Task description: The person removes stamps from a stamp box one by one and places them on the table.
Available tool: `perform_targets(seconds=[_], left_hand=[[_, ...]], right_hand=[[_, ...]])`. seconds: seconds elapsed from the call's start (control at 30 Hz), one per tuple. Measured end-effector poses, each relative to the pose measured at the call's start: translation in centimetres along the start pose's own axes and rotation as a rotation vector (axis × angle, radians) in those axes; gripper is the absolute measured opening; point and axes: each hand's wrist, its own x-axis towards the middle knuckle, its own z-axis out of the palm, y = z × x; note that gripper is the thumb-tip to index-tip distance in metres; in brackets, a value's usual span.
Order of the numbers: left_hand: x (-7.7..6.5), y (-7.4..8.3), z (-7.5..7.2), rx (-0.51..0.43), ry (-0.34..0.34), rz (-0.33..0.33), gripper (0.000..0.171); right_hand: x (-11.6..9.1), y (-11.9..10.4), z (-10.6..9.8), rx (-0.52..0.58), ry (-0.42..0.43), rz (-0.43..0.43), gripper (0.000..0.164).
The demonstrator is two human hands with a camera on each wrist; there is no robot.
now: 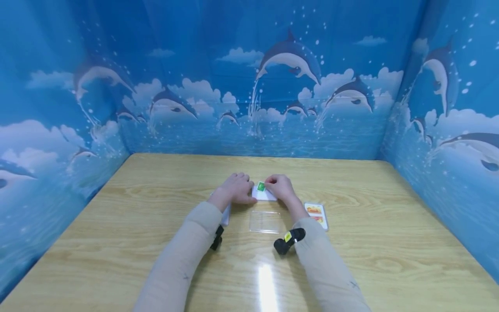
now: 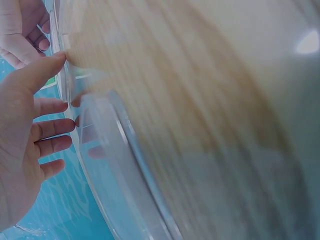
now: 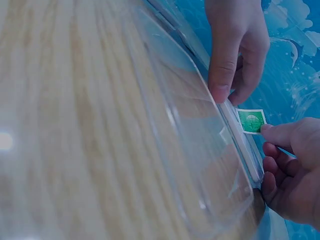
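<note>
My right hand (image 1: 281, 187) pinches a small green stamp-like square with a white border (image 3: 251, 121) by one edge, between thumb and index finger. The square is tilted up over a flat white piece, like a card or thin stack (image 1: 265, 196), on the table. At the left end of that white piece is my left hand (image 1: 238, 189), its thumb at the near corner and its other fingers stretched out along the tabletop. Just in front of both hands lies a shallow clear plastic tray or lid (image 1: 265, 222).
Right of the clear plastic, partly beside my right forearm, lies a clear-edged case with orange and red pictures (image 1: 316, 214). Another whitish flat item (image 1: 226, 216) shows beside my left wrist. The wooden table (image 1: 163, 190) meets dolphin-printed blue curtains (image 1: 210, 130) at the back and sides.
</note>
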Motion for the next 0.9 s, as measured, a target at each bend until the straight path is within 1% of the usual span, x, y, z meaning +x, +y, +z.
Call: perform_targets(seconds=[0.07, 0.27, 0.37, 0.5, 0.7, 0.83, 0.9], left_hand=[[0.1, 0.0, 0.0, 0.002, 0.002, 0.004, 0.064], [0.2, -0.1, 0.2, 0.000, 0.004, 0.013, 0.064], [0.2, 0.0, 0.2, 0.000, 0.006, 0.016, 0.064], [0.2, 0.1, 0.1, 0.000, 0.005, 0.019, 0.064], [0.0, 0.1, -0.1, -0.015, 0.015, 0.026, 0.062], [0.0, -0.1, -0.1, -0.001, 0.021, 0.022, 0.060], [0.0, -0.1, 0.0, 0.008, 0.023, 0.027, 0.056]], right_hand=[[0.0, 0.1, -0.2, 0.031, -0.007, 0.004, 0.014], [0.3, 0.5, -0.5, 0.115, -0.036, 0.055, 0.015], [0.4, 0.6, -0.7, 0.128, -0.043, 0.070, 0.016], [0.5, 0.6, -1.0, 0.141, -0.033, 0.085, 0.018], [1.0, -0.1, -1.5, 0.159, -0.013, 0.089, 0.019], [1.6, -0.7, -1.6, 0.184, -0.021, 0.144, 0.020], [1.8, -0.9, -1.5, 0.203, -0.017, 0.174, 0.021]])
